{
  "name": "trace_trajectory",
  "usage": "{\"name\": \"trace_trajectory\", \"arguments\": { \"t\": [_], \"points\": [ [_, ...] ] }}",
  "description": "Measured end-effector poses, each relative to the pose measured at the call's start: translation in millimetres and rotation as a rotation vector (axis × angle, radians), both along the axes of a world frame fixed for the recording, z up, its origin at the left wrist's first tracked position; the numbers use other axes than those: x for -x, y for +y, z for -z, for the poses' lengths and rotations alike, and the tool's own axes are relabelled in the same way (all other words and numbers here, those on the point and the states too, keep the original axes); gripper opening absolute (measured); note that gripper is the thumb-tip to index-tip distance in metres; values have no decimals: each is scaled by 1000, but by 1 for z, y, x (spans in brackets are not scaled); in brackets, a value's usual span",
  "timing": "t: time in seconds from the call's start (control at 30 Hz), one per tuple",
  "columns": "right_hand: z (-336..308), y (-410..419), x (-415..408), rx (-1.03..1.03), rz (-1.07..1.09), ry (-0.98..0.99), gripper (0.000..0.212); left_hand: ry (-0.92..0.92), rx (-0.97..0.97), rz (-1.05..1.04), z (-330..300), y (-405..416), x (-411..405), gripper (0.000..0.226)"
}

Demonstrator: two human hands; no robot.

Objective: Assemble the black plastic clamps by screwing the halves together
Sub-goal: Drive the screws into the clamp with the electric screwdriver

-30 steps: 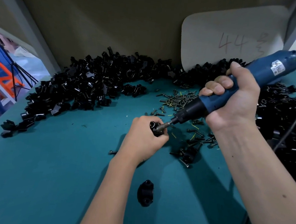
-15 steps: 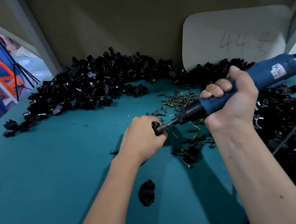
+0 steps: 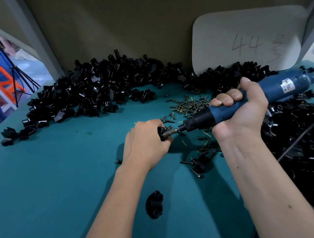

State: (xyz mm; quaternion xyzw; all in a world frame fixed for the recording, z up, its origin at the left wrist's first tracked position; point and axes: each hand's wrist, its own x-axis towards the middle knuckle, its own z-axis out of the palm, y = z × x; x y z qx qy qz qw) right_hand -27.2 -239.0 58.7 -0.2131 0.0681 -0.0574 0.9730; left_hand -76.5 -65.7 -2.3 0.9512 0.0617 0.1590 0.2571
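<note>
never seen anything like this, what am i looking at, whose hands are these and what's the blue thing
This is one picture from a camera worn on a person's head, looking down at their own two bare hands over a teal work table. The left hand grips a small black plastic clamp. The right hand holds a blue corded electric screwdriver, its metal tip against the clamp. Behind lie a long heap of loose black clamp halves and a scatter of small dark screws. One black clamp piece lies alone near the person.
</note>
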Motion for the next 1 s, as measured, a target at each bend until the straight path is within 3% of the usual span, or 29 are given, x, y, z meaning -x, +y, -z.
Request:
{"name": "trace_trajectory", "arguments": {
  "t": [0.17, 0.4, 0.47, 0.53, 0.63, 0.77, 1.0],
  "points": [
    [6, -2, -2, -61, -13, 40, 29, -74, -61, -46, 0, 1, -1, 16],
    [-2, -8, -1, -68, -135, -132, 30, -151, 120, 93, -2, 13, 3, 18],
    [-2, -13, 0, -127, -203, -191, 30, -58, 355, 210, -3, 19, 4, 19],
    [-1, -18, 1, -183, -260, -242, 32, 105, 747, 330, -5, 30, 6, 25],
    [-2, -21, -2, -73, -239, -202, 44, 150, 1146, 395, -15, 44, 7, 27],
    [4, -14, -1, -63, -308, -120, 73, 94, 1336, 220, -20, 43, 6, 43],
    [11, -3, -4, -3, -267, 5, 63, 198, 1418, 132, -16, 38, 4, 43]
  ]
}}
